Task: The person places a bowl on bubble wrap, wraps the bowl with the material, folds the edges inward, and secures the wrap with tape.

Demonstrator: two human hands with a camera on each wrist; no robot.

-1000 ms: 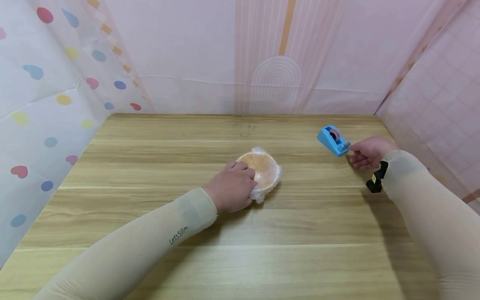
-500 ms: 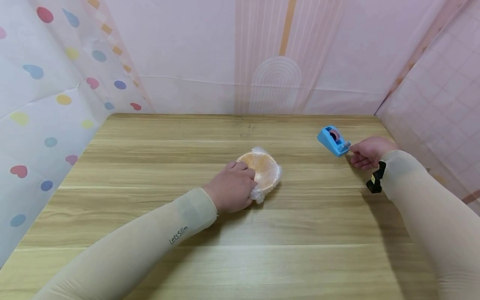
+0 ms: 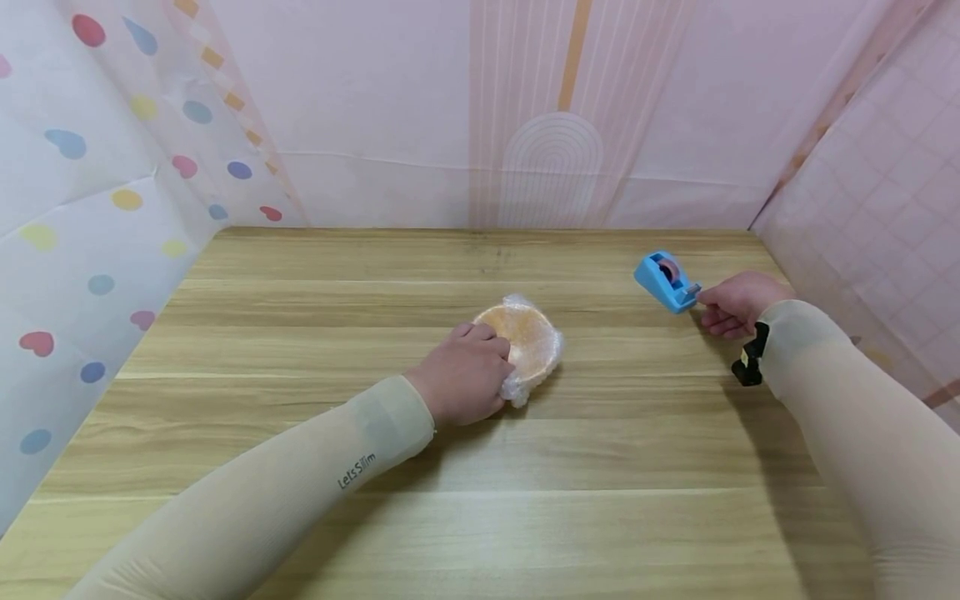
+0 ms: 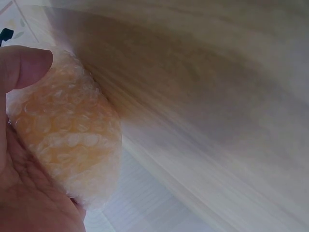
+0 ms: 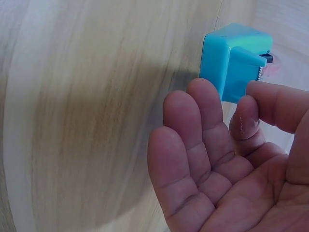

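Note:
Mid-table in the head view lies an orange bowl [image 3: 528, 337] wrapped in clear bubble wrap. My left hand [image 3: 463, 371] grips its near left side; in the left wrist view the thumb [image 4: 29, 65] presses on the wrap. At the right, a blue tape dispenser [image 3: 666, 282] stands on the table with a pinkish roll in it. My right hand [image 3: 746, 302] is just beside its toothed cutter. Thumb and index finger pinch the end of the clear tape [image 5: 242, 124], whose jagged edge shows on the index fingertip. The other fingers [image 5: 169, 159] are held loosely apart.
The wooden table [image 3: 315, 300] reaches back to a pink patterned curtain [image 3: 375, 108]. A dotted curtain [image 3: 97, 208] hangs along the left side and a pink checked one [image 3: 885, 183] along the right.
Almost nothing differs. My right hand has shifted very slightly left toward the dispenser, while the left hand and the wrapped bowl stay where they were.

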